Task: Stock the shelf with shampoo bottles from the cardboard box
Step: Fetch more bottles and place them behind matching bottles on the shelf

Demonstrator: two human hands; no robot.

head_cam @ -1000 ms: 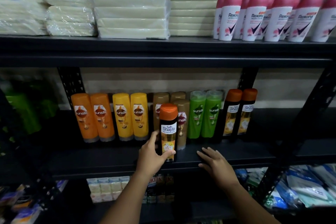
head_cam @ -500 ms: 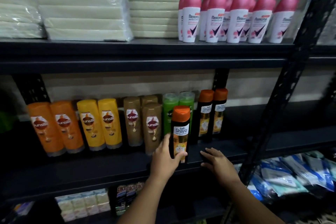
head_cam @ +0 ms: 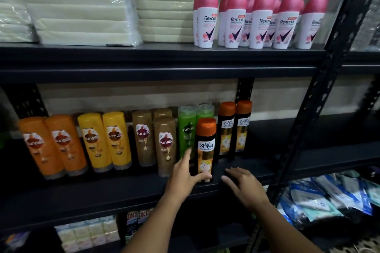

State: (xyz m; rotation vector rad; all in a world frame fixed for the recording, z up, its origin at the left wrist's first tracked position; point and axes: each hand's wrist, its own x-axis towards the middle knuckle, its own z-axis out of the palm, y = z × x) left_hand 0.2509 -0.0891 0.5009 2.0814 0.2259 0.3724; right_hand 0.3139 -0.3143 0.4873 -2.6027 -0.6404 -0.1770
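Observation:
A black Shayla shampoo bottle [head_cam: 205, 150] with an orange cap stands upright near the front of the dark middle shelf [head_cam: 102, 193]. My left hand [head_cam: 184, 172] grips its lower part, thumb across the front and fingers behind. My right hand [head_cam: 243, 186] rests flat, fingers spread, on the shelf's front edge just right of the bottle. Two more Shayla bottles [head_cam: 234, 129] stand behind it to the right. Orange, yellow, brown and green Sunsilk bottles [head_cam: 115, 141] line the shelf to the left. The cardboard box is not in view.
Pink-capped Rexona deodorants [head_cam: 257, 20] and wrapped pale packs [head_cam: 82, 6] fill the upper shelf. A black perforated upright [head_cam: 320, 80] runs diagonally at right. Blue and white packets [head_cam: 329, 197] lie on the lower right shelf; small boxes [head_cam: 88, 232] sit lower left.
My left hand has slid the Shayla bottle rightwards along the shelf, from in front of the brown bottles to in front of the green ones. The view panned right.

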